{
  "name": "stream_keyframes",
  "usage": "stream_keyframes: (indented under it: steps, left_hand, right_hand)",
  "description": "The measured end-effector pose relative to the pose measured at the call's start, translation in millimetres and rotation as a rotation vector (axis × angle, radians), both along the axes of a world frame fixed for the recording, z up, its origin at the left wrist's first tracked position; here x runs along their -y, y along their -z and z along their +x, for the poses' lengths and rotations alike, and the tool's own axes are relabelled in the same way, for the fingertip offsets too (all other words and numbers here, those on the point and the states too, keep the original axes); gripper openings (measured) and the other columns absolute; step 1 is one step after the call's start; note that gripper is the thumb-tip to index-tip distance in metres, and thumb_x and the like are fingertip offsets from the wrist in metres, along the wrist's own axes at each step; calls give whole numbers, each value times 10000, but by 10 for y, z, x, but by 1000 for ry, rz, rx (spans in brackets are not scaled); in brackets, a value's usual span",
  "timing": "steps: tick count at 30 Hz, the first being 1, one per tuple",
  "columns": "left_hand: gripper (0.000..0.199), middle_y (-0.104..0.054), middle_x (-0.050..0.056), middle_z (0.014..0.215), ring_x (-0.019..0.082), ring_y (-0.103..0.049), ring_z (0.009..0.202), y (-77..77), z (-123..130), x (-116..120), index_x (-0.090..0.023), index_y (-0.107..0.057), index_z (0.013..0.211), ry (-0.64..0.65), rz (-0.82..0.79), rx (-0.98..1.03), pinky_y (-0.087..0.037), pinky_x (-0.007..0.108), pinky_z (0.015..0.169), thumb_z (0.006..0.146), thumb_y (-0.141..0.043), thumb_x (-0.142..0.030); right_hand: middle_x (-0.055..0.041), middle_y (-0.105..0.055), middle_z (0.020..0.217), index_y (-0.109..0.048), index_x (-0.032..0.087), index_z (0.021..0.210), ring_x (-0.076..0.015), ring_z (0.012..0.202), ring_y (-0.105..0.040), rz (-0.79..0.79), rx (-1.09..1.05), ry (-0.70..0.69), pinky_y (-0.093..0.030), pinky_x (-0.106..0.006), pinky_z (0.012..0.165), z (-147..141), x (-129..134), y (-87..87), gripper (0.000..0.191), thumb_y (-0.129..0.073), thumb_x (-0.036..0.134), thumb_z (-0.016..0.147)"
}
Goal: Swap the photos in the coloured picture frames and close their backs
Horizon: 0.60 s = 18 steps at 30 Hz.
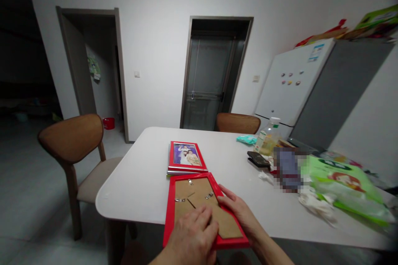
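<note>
A: The left hand [194,232] is nearest, spread over the frame [169,215]. Are its fingers apart?

B: No, close together and bent, tips down on the board [200,198]. Whether they pinch anything I cannot tell; the knuckles hide it.

A: And the right hand [234,209]?

B: Clamped on the frame's right edge — thumb on top, a finger showing outside the rim, the rest hidden.

A: Where is the frame?

B: At the near edge of the table [133,188], just this side of a stack [187,157] topped by a red-rimmed photo. I can't tell whether the two touch.

A: Anything else around?

B: To the right, well apart from the frame: a bottle [268,138], a black item [258,159], a green pack [345,178] and crumpled tissue [317,206]. Something between them is pixelated. The left hand itself blocks the board's lower left part.

A: How does the frame look?

B: Back up, tilted in view, with a red rim and plain brown board. Metal clips [209,195] sit near the far end — and a dark slit [191,203] runs slantwise between them and the left hand.
</note>
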<state>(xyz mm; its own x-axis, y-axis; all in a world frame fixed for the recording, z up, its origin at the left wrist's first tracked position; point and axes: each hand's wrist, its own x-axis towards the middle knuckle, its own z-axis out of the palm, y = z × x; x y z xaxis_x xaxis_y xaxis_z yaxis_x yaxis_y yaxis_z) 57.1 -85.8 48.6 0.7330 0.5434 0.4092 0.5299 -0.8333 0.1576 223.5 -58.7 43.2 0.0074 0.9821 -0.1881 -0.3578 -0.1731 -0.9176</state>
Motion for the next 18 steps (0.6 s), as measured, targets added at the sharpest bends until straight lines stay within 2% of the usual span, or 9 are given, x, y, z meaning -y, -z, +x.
stream_keyframes:
  steps: [4, 7, 9, 13, 18]
  left_hand:
    - [386, -490, 119, 1196, 276, -445, 1091, 192, 7, -44, -184, -451, 1088, 0, -122, -129, -368, 405, 911, 711, -495, -254]
    - [368, -455, 128, 1229, 282, -417, 1117, 307, 22, -44, -170, -466, 1067, 22, -154, -147, -308, 418, 953, 711, -505, -254]
    - [363, -441, 129, 1242, 281, -400, 1130, 356, 24, -43, -163, -470, 1060, 38, -167, -153, -287, 426, 962, 707, -507, -240]
    - [355, -443, 114, 1243, 261, -392, 1139, 373, 8, -42, -166, -482, 1040, 48, -195, -154, -277, 397, 969, 690, -521, -208]
    - [409, -458, 74, 1237, 234, -398, 1137, 301, -101, -72, -210, -477, 1063, 90, -291, -108, -280, 392, 964, 673, -578, -278]
  right_hand:
    - [-69, -666, 872, -431, 114, 1158, -208, 765, -620, 101, 324, -41, -483, -319, 682, 12, -188, 192, 583, -493, 170, 582]
    - [-71, -636, 977, -506, 125, 1094, -201, 866, -590, 227, 648, 32, -448, -327, 784, 52, -289, 348, 531, -450, 146, 566]
    - [-82, -602, 1049, -528, 122, 1073, -197, 944, -555, 256, 855, 93, -400, -329, 861, 73, -332, 446, 516, -444, 139, 564]
    - [-86, -591, 1046, -547, 138, 1051, -186, 965, -534, 308, 1137, 134, -375, -315, 882, 64, -360, 555, 462, -440, 149, 602]
    - [-93, -586, 984, -578, 132, 1008, -180, 924, -524, 396, 1357, 105, -370, -293, 866, 15, -335, 522, 407, -442, 136, 624]
